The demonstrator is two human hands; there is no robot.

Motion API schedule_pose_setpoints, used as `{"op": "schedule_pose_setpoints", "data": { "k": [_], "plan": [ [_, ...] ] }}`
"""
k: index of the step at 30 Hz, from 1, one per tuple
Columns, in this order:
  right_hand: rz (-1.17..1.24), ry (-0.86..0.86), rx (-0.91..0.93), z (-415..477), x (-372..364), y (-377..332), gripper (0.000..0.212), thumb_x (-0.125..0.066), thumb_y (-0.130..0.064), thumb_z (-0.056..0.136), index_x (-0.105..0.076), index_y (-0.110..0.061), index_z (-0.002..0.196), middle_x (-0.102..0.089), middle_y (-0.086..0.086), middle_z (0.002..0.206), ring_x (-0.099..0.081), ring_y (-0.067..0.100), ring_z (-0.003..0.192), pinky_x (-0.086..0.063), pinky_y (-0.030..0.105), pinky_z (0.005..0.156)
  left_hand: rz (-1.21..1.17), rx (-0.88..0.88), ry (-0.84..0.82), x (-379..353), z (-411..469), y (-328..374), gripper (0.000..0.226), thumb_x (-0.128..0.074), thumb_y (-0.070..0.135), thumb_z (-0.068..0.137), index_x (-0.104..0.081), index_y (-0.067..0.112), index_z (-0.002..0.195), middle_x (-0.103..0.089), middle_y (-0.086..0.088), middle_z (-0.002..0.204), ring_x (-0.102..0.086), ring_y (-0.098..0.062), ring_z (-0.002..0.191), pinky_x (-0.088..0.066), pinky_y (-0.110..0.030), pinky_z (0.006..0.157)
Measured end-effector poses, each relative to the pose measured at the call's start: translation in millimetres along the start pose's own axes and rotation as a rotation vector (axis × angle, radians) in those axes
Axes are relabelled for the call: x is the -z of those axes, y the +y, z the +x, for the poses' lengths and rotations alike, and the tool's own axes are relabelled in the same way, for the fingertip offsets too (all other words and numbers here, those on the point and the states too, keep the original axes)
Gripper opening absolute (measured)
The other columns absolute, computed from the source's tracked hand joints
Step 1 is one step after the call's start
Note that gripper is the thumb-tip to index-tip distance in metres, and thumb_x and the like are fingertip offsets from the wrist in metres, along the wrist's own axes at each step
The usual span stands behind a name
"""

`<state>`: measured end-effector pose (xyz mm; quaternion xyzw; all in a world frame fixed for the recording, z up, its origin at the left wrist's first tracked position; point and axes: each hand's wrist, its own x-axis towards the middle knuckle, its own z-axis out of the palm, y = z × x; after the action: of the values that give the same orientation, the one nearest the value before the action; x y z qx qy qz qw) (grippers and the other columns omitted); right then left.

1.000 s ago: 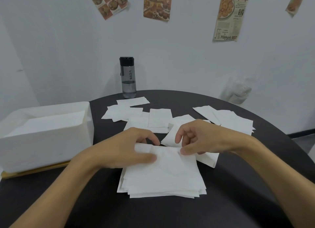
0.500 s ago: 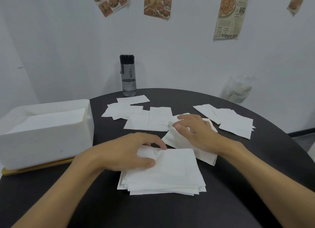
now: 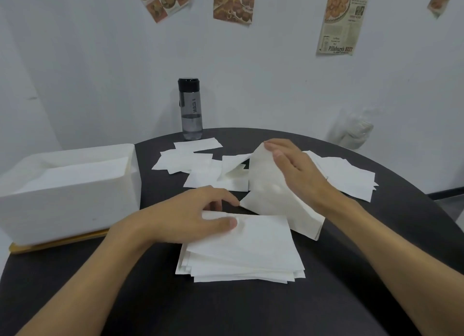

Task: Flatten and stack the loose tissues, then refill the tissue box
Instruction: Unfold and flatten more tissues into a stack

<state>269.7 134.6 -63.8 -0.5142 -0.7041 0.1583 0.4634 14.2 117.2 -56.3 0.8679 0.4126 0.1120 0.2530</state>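
A stack of flattened white tissues [image 3: 248, 250] lies on the black round table [image 3: 376, 273] in front of me. My left hand [image 3: 198, 214] rests on the stack's far left corner, thumb pressing the top sheet. My right hand [image 3: 295, 170] pinches the far edge of a loose tissue [image 3: 268, 192] and holds it lifted just beyond the stack. Several more loose tissues [image 3: 190, 160] lie scattered further back, and another group of loose tissues [image 3: 349, 177] lies at the right. The white tissue box [image 3: 70, 192] stands open at the left with tissues inside.
A dark water bottle [image 3: 191, 109] stands at the table's far edge by the wall. The box sits on a wooden base [image 3: 57, 242]. A clear plastic bag [image 3: 354, 132] leans against the wall at the right. Posters hang on the wall.
My right hand left the stack, reached back to a loose tissue and raised its far edge off the table. My left hand stayed on the stack.
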Motion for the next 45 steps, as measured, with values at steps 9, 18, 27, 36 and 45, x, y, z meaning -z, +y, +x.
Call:
{"op": "schedule_pose_setpoints", "data": {
  "k": [9, 18, 27, 36, 45],
  "plan": [
    [0.363, 0.205, 0.016, -3, 27, -21, 0.031, -0.044, -0.012, 0.105, -0.074, -0.012, 0.109, -0.067, -0.012, 0.121, -0.059, 0.004, 0.117, -0.042, 0.022, 0.101, -0.150, -0.023, 0.433, -8, 10, 0, 0.024, -0.059, 0.042, 0.096, -0.057, 0.043, 0.120, -0.058, 0.018, 0.104, -0.055, -0.001, 0.095, -0.041, -0.011, 0.072],
    [0.519, 0.168, 0.154, -10, 24, -47, 0.034, -0.045, -0.024, 0.101, -0.078, -0.025, 0.098, -0.068, -0.003, 0.122, -0.060, 0.021, 0.122, -0.041, 0.043, 0.112, -0.384, -0.021, 0.714, -14, 27, 5, 0.053, -0.074, 0.038, 0.088, -0.044, 0.044, 0.131, -0.056, 0.027, 0.120, -0.053, 0.004, 0.118, -0.045, -0.021, 0.094],
    [0.500, 0.116, 0.200, -15, 17, -53, 0.033, -0.047, -0.037, 0.096, -0.078, -0.026, 0.103, -0.067, -0.002, 0.122, -0.059, 0.025, 0.123, -0.039, 0.057, 0.110, -0.459, -0.092, 0.750, -12, 40, 23, 0.030, -0.072, 0.021, 0.091, -0.065, 0.031, 0.118, -0.077, 0.013, 0.091, -0.067, -0.005, 0.100, -0.048, -0.031, 0.098],
    [0.456, 0.106, 0.232, -17, 19, -54, 0.036, -0.044, -0.025, 0.101, -0.078, -0.014, 0.096, -0.071, 0.006, 0.112, -0.063, 0.029, 0.114, -0.043, 0.056, 0.106, -0.614, -0.160, 0.869, -7, 39, 30, 0.014, -0.066, -0.002, 0.090, -0.067, 0.012, 0.090, -0.074, -0.005, 0.074, -0.072, -0.024, 0.073, -0.061, -0.043, 0.079],
    [0.297, 0.111, 0.005, -17, 16, -49, 0.021, -0.051, -0.016, 0.102, -0.071, -0.022, 0.098, -0.072, -0.011, 0.108, -0.062, -0.006, 0.100, -0.044, 0.013, 0.086, -0.477, -0.279, 0.854, 13, 18, 29, 0.039, -0.058, -0.009, 0.093, -0.074, 0.026, 0.085, -0.075, 0.017, 0.083, -0.073, -0.007, 0.081, -0.058, -0.023, 0.081]
  ]
}}
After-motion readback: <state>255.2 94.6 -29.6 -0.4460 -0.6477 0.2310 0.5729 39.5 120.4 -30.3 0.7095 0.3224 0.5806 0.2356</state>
